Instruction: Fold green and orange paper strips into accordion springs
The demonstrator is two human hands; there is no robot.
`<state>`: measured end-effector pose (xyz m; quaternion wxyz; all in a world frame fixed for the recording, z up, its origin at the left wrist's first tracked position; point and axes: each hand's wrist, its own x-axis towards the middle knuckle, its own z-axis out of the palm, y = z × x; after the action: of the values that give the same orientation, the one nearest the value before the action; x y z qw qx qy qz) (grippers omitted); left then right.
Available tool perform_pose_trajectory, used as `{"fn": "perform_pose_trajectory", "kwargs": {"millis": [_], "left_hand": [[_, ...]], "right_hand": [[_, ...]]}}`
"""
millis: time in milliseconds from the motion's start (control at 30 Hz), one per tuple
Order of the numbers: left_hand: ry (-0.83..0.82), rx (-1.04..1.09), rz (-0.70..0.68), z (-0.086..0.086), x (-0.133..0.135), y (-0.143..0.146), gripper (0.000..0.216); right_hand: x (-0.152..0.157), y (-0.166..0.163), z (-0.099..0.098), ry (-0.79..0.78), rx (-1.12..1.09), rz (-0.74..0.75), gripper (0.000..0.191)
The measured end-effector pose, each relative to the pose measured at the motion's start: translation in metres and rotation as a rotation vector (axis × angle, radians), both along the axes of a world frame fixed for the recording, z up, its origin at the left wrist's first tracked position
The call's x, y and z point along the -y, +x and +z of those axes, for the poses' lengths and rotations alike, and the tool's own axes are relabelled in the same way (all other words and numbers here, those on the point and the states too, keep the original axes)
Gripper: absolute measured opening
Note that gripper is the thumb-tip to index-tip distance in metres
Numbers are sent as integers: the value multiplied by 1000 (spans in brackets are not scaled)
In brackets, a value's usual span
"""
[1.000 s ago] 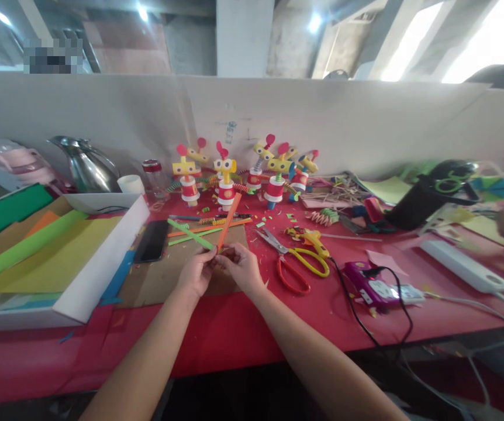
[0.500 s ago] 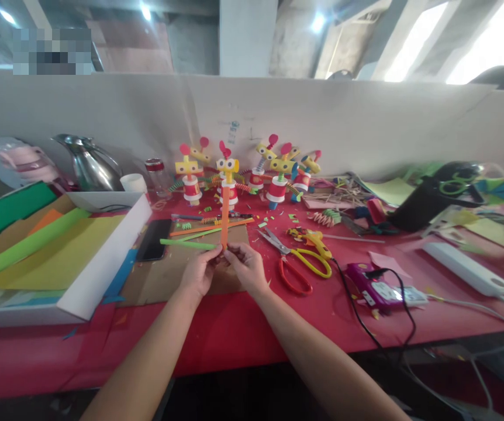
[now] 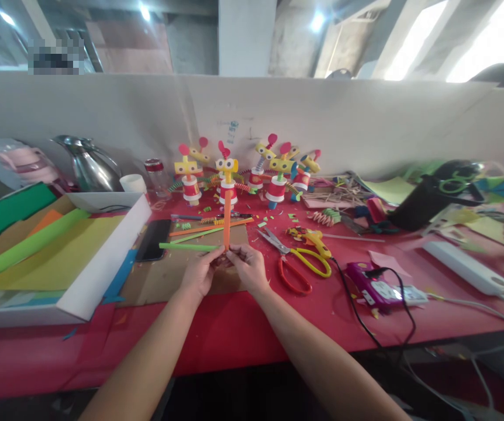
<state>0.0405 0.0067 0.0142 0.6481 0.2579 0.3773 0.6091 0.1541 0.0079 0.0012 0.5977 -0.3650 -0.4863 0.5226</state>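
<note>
My left hand (image 3: 200, 273) and my right hand (image 3: 249, 268) meet above a brown cardboard sheet (image 3: 155, 286), fingers pinched together. Between them stands an orange paper strip (image 3: 227, 219), its lower end at my fingertips. A light green paper strip (image 3: 186, 247) runs out leftward from the same spot, at right angles to the orange one. My fingers hide where the two strips cross. Behind them on the cardboard lie another orange strip (image 3: 190, 230) and a thin green strip (image 3: 202, 235). Scissors (image 3: 285, 250) with red and yellow handles rest open to the right of my right hand.
Several paper-cup figures (image 3: 277, 190) stand along the back. A yellow glue gun (image 3: 320, 242) and a purple power strip (image 3: 372, 289) with cables lie right. Left are a black phone (image 3: 154, 240), a white box (image 3: 103, 257) of coloured paper and a steel jug (image 3: 92, 166).
The upright orange strip has shifted very slightly to the right at my fingertips. Both hands keep their pinch in nearly the same place.
</note>
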Motion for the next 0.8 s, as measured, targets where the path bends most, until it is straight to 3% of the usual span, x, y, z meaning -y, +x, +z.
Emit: {"fn": "perform_pose_trajectory", "kwargs": {"millis": [400, 600, 800], "left_hand": [[-23, -33, 123, -1, 0, 3, 19], [-19, 19, 57, -1, 1, 4, 16], [39, -78, -41, -3, 1, -1, 24]], "right_hand": [[-3, 1, -7, 94, 187, -47, 22], [-2, 0, -2, -6, 24, -3, 18], [-3, 4, 6, -123, -104, -15, 15]]}}
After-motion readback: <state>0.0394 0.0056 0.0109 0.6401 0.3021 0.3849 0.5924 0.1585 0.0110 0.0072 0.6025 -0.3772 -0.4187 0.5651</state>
